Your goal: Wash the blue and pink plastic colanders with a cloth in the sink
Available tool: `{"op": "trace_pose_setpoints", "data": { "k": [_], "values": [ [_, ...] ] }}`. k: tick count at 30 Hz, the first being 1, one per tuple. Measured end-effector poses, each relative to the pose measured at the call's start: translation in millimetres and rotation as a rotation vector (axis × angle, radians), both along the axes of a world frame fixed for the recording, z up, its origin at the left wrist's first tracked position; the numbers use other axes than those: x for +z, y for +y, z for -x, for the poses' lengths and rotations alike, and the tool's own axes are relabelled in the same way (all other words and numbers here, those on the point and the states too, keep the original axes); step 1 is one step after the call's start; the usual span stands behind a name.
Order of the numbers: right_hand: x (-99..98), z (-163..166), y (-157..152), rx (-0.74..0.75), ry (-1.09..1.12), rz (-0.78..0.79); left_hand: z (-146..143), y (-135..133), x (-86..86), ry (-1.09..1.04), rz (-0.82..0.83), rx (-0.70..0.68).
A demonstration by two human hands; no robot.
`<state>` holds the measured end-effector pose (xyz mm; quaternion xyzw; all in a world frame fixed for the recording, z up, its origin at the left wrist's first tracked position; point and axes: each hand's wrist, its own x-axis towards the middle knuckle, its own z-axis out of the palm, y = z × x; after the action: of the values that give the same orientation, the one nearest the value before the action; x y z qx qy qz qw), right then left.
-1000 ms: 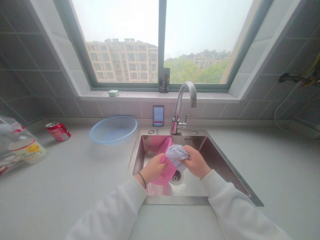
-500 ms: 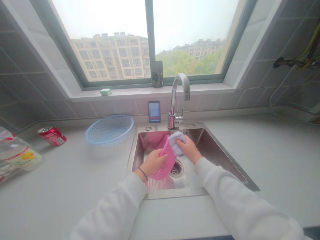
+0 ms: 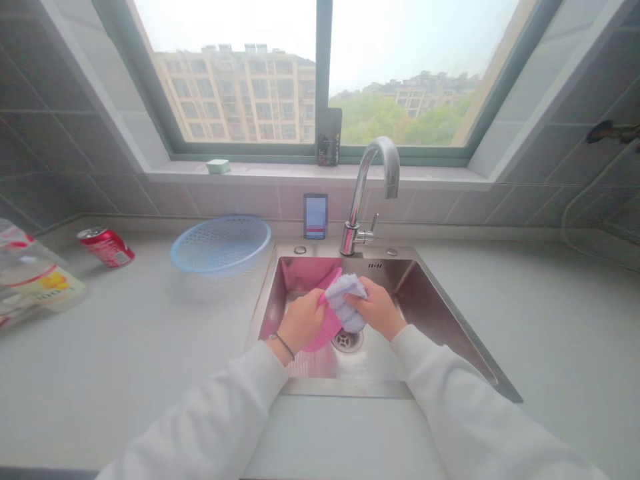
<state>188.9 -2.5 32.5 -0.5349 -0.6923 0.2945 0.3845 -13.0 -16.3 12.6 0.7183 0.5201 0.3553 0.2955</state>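
My left hand (image 3: 303, 321) grips the rim of a pink plastic basket (image 3: 327, 331), tilted on its side inside the steel sink (image 3: 370, 363). Folded in my right hand (image 3: 379, 306) is a white cloth (image 3: 347, 301), pressed against the basket's rim close to my left fingers. Part of the basket is covered by the cloth and my left hand. Below them the drain (image 3: 347, 341) shows. The curved chrome faucet (image 3: 356, 193) stands behind the sink, and no water runs from it.
On the counter to the left are a blue plastic basket (image 3: 220, 247), a red can (image 3: 106, 247) lying on its side and a clear bottle (image 3: 37, 273). A phone-like screen (image 3: 315, 217) leans on the back wall. The sill holds a green block (image 3: 219, 166) and a dark upright object (image 3: 329, 137).
The cloth has moved left and down along the basket's rim, nearer my left hand. The basket has turned so that less of its side shows. The camera view has shifted slightly.
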Motion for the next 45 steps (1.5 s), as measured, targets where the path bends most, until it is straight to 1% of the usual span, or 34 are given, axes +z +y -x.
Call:
{"op": "trace_pose_setpoints", "data": {
  "k": [2,3,7,9,11,14,16,18,21,22,24,27,29,31,33,36,38,39,40,41,44,45],
  "values": [
    [0.9,0,1,0.017,-0.022,-0.015,-1,0,1.8,0.024,0.003,0.026],
    [0.5,-2,3,-0.019,-0.016,-0.021,-2,1,3.2,0.041,0.004,0.032],
    [-0.2,-15,16,-0.265,0.033,-0.042,-2,1,10.7,0.115,0.008,0.022],
    [3.1,-15,16,-0.312,0.027,-0.064,-2,1,13.7,0.123,0.013,0.019],
    [8.3,-8,8,-0.271,0.024,-0.078,-2,0,15.0,0.107,0.017,0.022],
    [14.9,6,-7,-0.125,0.023,-0.06,-1,1,14.3,0.061,0.003,0.001],
    [16.1,9,-9,-0.076,0.016,-0.055,0,3,13.1,0.045,-0.01,-0.011],
    [14.8,3,-3,-0.129,-0.004,-0.078,0,4,12.5,0.055,-0.018,-0.011],
    [11.3,-15,11,-0.293,-0.027,-0.102,1,5,13.6,0.116,-0.031,-0.009],
    [10.8,-20,14,-0.324,-0.018,-0.1,1,4,14.6,0.142,-0.036,-0.005],
    [12.7,-24,13,-0.331,0.005,-0.113,2,2,17.6,0.199,-0.051,0.013],
    [21.4,-15,-4,-0.228,0.008,-0.196,3,-4,23.9,0.291,-0.077,0.047],
    [27.7,-7,-16,-0.12,-0.033,-0.25,3,-7,28.3,0.351,-0.092,0.059],
    [31.7,-5,-20,-0.066,-0.086,-0.287,4,-9,32.4,0.397,-0.107,0.059],
    [32.6,-12,-15,-0.127,-0.114,-0.313,4,-10,36.0,0.42,-0.124,0.047],
    [30.6,-31,0,-0.347,-0.104,-0.32,3,-12,39.8,0.425,-0.136,0.028],
    [29.5,-38,5,-0.429,-0.09,-0.304,3,-14,40.5,0.427,-0.14,0.016],
    [29.4,-37,4,-0.426,-0.086,-0.304,3,-15,40.2,0.428,-0.142,0.015],
    [29.4,-33,1,-0.389,-0.084,-0.31,3,-15,39.4,0.427,-0.144,0.018],
    [29.4,-26,-4,-0.328,-0.089,-0.321,3,-15,38.3,0.426,-0.143,0.025],
    [29.4,-3,-19,-0.06,-0.126,-0.314,4,-12,34.8,0.424,-0.13,0.046],
    [29.3,1,-21,-0.017,-0.14,-0.305,5,-10,34.1,0.423,-0.128,0.048]
  ]
}}
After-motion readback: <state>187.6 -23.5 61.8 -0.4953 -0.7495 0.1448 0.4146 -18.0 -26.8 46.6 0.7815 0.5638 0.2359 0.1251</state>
